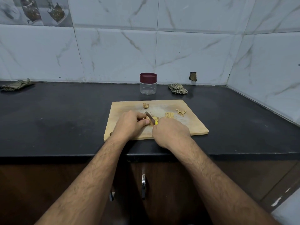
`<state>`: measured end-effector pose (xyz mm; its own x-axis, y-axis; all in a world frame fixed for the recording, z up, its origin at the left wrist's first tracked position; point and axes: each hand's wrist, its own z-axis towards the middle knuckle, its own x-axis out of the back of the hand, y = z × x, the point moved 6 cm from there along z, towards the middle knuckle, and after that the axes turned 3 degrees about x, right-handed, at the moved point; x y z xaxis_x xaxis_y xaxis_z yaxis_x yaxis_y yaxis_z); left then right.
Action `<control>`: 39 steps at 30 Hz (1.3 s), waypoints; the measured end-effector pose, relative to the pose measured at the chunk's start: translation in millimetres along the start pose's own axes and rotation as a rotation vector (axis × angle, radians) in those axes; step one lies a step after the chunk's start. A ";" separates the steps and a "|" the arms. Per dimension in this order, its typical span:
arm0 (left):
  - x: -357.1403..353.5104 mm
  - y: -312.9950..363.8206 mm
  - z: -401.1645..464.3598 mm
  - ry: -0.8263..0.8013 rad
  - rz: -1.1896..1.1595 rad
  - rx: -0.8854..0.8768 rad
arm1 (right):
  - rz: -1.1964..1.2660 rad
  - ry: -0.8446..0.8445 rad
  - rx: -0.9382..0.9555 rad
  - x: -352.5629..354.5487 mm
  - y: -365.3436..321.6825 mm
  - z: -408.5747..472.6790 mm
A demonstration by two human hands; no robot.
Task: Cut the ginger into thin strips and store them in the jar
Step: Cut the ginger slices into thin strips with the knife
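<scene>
On one cutting board (191, 127), two hands (131, 125) (170, 133) slice ginger (155, 118); one jar (148, 83) behind.

Dim, even indoor light, cool cast. Glossy white marble-pattern wall tiles (123, 51) carry soft sheen, no hard glare. Below them, black stone countertop (56, 114) reads murky; faint shadows only. Wide-angle bowing at edges; corners soft, centre reasonably sharp.

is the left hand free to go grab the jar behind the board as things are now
Probably not yet. The left hand is holding the ginger down for the knife. The path to the jar looks open, with only bare board and counter between.
</scene>
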<state>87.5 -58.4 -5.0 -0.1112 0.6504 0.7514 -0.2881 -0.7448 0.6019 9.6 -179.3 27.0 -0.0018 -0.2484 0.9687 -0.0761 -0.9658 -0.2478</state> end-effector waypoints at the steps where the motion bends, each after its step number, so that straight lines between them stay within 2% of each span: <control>1: -0.8 -1.0 0.6 -0.005 -0.004 0.002 | -0.011 -0.001 0.002 -0.1 -0.3 -0.1; 15: -4.2 -6.4 6.6 -0.039 -0.020 0.002 | -0.057 -0.049 0.004 -3.9 -7.1 6.0; 27: -4.1 -6.8 6.5 -0.007 0.003 0.044 | -0.066 -0.120 0.002 -3.9 -9.1 -0.1; 34: -2.6 -3.6 2.9 -0.005 -0.004 0.065 | -0.061 -0.115 0.004 -11.6 6.2 -20.8; 39: -2.7 -3.7 3.5 0.009 0.000 0.069 | -0.014 -0.052 -0.012 -8.1 15.5 -18.5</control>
<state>92.2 -57.9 -8.4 -0.1197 0.6512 0.7494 -0.2219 -0.7533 0.6191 -10.1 -190.9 15.6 0.0511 -0.2384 0.9698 -0.0876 -0.9684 -0.2334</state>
